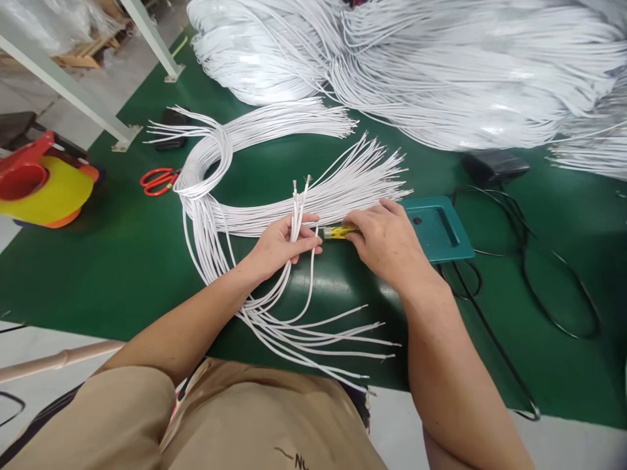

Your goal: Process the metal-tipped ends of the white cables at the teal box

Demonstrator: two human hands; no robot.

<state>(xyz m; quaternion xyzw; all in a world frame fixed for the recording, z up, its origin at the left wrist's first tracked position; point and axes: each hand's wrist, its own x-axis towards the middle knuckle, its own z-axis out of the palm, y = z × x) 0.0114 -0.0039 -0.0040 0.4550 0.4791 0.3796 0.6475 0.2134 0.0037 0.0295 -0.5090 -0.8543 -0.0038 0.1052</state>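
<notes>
Left hand [280, 247] closed on white wires [295, 219] | right hand [386, 245] gripped yellow tool [337, 232] | risk: slipping tool might have nicked left fingertips [317, 242] | cause: both sat close

Beyond the teal tray [448, 228], a hand had room to pass over a strip of bench [431, 173], with the heap of white wires [465, 72] closing its far side and the black box [494, 168] its right. Left of the tray, fanned wire ends [362, 183] and the right hand [389, 241] stood in the way; rightward, black cable [525, 245] looped.
</notes>
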